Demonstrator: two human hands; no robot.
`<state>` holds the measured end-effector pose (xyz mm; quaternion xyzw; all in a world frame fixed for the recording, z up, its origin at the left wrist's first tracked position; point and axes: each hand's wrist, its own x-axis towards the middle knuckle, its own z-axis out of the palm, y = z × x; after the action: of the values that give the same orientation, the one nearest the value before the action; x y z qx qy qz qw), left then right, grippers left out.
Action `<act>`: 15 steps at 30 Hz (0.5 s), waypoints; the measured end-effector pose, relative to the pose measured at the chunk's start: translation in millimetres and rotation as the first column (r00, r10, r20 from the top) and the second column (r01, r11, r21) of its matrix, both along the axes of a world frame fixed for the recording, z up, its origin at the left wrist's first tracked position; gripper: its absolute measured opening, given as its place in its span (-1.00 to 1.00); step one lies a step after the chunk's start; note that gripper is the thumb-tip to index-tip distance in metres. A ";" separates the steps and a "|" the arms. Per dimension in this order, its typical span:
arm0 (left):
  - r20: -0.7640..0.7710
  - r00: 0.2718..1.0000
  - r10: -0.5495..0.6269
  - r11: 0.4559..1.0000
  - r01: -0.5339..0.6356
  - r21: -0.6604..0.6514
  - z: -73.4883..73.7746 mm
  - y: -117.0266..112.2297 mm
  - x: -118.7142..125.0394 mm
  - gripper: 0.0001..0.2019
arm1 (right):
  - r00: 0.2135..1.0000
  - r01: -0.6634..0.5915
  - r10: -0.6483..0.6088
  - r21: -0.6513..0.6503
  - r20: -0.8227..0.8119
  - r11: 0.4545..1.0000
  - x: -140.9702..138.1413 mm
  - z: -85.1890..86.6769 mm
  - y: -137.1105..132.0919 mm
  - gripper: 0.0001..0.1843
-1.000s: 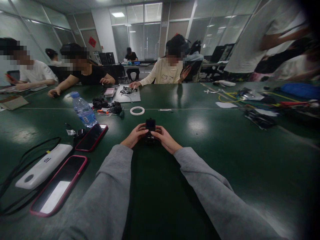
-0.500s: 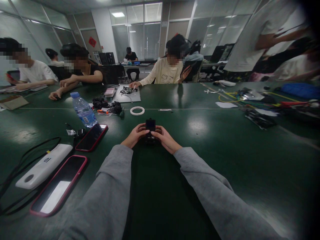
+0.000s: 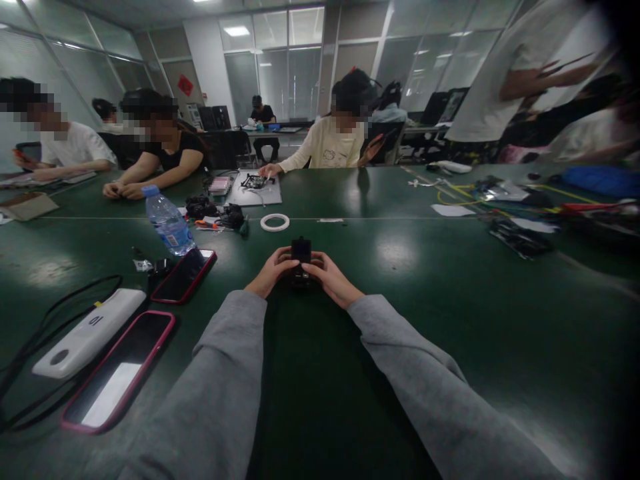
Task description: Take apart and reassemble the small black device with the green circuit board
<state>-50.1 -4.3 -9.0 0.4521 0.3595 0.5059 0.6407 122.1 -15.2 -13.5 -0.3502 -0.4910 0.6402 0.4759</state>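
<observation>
A small black boxy device with a dark screen-like face [image 3: 301,250] stands upright on the green table [image 3: 320,373], straight in front of me. My left hand [image 3: 273,272] grips its left side, thumb on the front below the dark face. From the right, my right hand [image 3: 333,277] closes on it in the same way, the thumb tips nearly meeting. Small light marks or ports show on its lower front. The fingers behind the device are mostly hidden. Its exact kind is too dark to make out.
Left of my hands lie two red-cased phones [image 3: 184,275], a white numbered device [image 3: 90,332] and black cables. A water bottle [image 3: 169,220] stands behind them. A white tape ring [image 3: 275,222] lies ahead. Cables and parts [image 3: 520,237] clutter the far right. Several people sit opposite.
My hands and the black device stay where they were. Across the table, the person in black has lowered an arm and brought both hands together on the table. The standing person at right shifted slightly.
</observation>
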 end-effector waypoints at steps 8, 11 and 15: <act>-0.034 0.999 -0.015 1.000 0.016 0.009 -1.7 0.5 -0.8 -0.45 | 1.000 -0.015 0.015 0.020 0.016 1.000 1.2 -2.4 1.4 -0.43; -0.049 0.999 -0.012 0.999 0.014 0.041 -3.7 1.5 -0.9 -0.46 | 1.000 -0.012 0.012 0.020 0.019 1.000 0.9 -2.4 1.7 -0.43; -0.057 0.998 0.002 0.999 0.001 0.048 -5.1 2.0 -0.5 -0.49 | 0.999 -0.009 0.008 0.028 0.033 1.000 0.8 -2.4 1.6 -0.45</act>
<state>-50.6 -2.3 -14.1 0.4814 0.3653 0.5015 0.6191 122.9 -13.6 -16.0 -0.3520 -0.5092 0.6293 0.4698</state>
